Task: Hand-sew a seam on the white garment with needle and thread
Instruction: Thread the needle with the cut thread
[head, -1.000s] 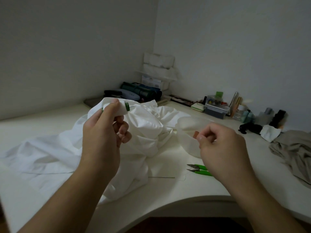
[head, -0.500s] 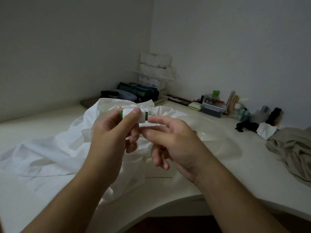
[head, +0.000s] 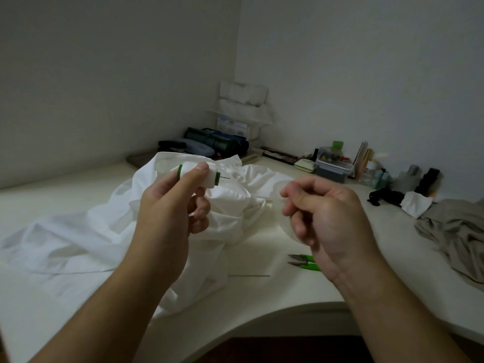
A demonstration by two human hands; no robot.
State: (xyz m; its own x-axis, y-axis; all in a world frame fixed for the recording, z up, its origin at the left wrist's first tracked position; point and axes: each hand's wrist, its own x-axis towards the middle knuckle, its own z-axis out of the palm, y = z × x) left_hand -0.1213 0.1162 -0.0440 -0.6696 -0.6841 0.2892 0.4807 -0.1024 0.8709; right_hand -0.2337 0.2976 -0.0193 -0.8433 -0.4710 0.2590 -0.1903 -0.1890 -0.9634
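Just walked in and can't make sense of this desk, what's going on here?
A person is getting thread ready to sew. The left hand holds a white thread spool with green ends above the white garment heaped on the desk. The right hand is raised beside it, fingertips pinched together; any thread there is too fine to see. Green snips lie untouched.

Two hands (head: 167,210), one spool (head: 197,175), one garment (head: 78,239), one snips (head: 303,262)
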